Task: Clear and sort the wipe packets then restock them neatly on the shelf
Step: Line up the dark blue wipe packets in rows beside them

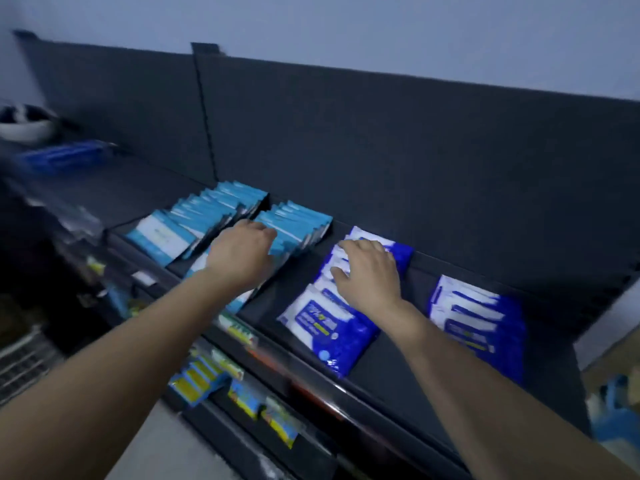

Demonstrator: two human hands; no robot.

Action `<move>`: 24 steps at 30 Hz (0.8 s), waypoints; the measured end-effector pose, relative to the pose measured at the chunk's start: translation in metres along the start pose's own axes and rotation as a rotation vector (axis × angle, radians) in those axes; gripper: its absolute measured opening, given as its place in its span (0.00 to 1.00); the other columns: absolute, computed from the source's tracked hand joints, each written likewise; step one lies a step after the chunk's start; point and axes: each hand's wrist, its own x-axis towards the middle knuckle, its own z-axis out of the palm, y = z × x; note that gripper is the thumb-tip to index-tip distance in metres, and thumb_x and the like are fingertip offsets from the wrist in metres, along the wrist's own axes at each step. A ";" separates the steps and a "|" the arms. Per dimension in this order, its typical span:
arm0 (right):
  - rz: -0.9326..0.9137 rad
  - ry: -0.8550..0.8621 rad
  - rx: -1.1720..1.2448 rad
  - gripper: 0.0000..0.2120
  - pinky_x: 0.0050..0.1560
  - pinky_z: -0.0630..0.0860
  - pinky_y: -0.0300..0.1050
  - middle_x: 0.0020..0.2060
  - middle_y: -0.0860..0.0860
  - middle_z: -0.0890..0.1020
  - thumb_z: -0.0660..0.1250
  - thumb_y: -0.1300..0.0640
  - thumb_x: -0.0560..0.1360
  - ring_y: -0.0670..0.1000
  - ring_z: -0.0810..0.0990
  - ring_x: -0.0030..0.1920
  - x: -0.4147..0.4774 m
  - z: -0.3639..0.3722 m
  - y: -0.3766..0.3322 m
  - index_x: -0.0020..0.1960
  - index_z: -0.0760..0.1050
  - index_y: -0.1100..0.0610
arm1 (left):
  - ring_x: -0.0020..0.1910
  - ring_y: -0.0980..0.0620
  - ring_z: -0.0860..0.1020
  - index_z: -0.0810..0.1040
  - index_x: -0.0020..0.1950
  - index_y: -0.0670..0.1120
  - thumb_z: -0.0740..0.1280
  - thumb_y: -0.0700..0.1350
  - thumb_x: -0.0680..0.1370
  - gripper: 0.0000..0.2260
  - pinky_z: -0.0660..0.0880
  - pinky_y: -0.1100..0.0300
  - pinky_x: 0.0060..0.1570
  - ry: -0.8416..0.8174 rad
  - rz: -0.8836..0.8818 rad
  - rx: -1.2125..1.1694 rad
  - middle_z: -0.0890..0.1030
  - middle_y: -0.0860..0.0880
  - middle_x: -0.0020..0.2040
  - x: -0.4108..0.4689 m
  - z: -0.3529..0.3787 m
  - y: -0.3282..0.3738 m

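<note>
On the dark shelf (391,368) lie four rows of wipe packets. Two rows are light blue: a far left row (194,220) and a second row (298,226) beside it. My left hand (242,252) rests on the near end of that second row, fingers curled over the packets. To the right is a row of dark blue and white packets (329,327); my right hand (370,271) lies flat on its far part, fingers spread. Another dark blue row (478,320) lies at the right. The image is blurred, so whether either hand grips a packet is unclear.
A dark back panel (381,140) rises behind the shelf. Further left on the shelf lie a blue packet (65,155) and a white bowl-like object (24,124). Lower shelves hold small yellow and blue products (204,375). Price tags run along the shelf's front edge (239,329).
</note>
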 end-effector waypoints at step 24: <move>-0.745 -0.355 0.146 0.18 0.61 0.67 0.51 0.58 0.53 0.77 0.64 0.47 0.76 0.56 0.70 0.62 -0.024 0.152 -0.529 0.64 0.72 0.53 | 0.54 0.45 0.75 0.77 0.56 0.47 0.61 0.41 0.75 0.11 0.73 0.53 0.45 -0.231 -0.750 0.268 0.79 0.47 0.53 -0.335 -0.036 -0.445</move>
